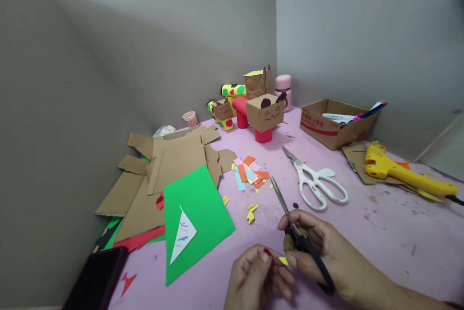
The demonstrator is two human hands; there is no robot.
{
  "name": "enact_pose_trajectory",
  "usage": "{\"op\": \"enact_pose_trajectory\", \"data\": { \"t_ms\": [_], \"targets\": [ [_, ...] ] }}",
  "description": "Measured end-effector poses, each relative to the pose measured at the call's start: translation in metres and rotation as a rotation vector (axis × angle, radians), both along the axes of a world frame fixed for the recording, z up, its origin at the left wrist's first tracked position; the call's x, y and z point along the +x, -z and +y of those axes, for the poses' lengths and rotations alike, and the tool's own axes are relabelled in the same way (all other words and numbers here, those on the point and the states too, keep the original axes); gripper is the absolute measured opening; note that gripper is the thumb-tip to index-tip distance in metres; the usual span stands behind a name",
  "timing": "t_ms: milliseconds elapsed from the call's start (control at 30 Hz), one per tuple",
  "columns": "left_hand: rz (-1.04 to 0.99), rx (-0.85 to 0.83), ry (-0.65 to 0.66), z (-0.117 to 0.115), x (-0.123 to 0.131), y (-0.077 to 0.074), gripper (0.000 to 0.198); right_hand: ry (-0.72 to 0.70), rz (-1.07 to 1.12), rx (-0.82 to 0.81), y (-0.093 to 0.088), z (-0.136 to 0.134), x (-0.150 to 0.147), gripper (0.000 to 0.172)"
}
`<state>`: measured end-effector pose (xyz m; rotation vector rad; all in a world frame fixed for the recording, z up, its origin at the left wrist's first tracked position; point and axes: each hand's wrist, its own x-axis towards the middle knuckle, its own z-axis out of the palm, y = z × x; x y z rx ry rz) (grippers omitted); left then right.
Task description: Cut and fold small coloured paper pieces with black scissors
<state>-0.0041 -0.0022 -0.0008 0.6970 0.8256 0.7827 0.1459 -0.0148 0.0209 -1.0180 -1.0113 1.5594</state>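
Observation:
In my right hand (319,252) is a pair of black-handled scissors (281,196), the nearly closed blades pointing up and away from me. My left hand (253,276) is beside it, fingers curled in a pinch on a small yellow paper piece (283,260). The piece's other end meets my right thumb. Just beyond my hands lie crumpled yellow paper scraps (251,214) and a pile of coloured paper strips (250,173). White-handled scissors (315,185) rest beyond my right hand.
Green paper (203,208) with a white paper triangle (183,235) lies left, beside stacked cardboard (181,158). A phone (96,278) sits front left. Cardboard-headed animal figures (266,114) stand at the back. On the right are a pen box (321,131) and a yellow glue gun (409,172).

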Motion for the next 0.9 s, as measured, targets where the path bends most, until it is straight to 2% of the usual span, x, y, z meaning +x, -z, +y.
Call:
{"op": "enact_pose_trajectory", "data": {
  "t_ms": [267, 467, 533, 700, 833, 900],
  "targets": [
    [0.207, 0.116, -0.035, -0.002, 0.002, -0.005, 0.039, -0.006, -0.037, -0.014, 0.005, 0.000, -0.001, 0.031],
    [0.235, 0.139, -0.075, -0.002, 0.001, -0.005, 0.041, -0.020, -0.101, 0.004, 0.004, -0.001, -0.003, 0.030],
    [0.202, 0.132, -0.111, 0.000, -0.001, -0.004, 0.041, -0.052, -0.200, 0.050, 0.004, -0.004, -0.002, 0.028],
    [0.101, 0.145, -0.246, 0.007, -0.008, -0.002, 0.035, -0.202, -0.622, 0.255, 0.012, -0.002, 0.000, 0.021],
    [0.031, 0.186, -0.294, 0.008, -0.011, -0.001, 0.031, -0.324, -0.779, 0.274, 0.019, -0.001, -0.002, 0.023],
    [0.017, 0.211, -0.304, 0.007, -0.011, 0.000, 0.030, -0.310, -0.822, 0.284, 0.019, -0.005, -0.002, 0.023]
  ]
}}
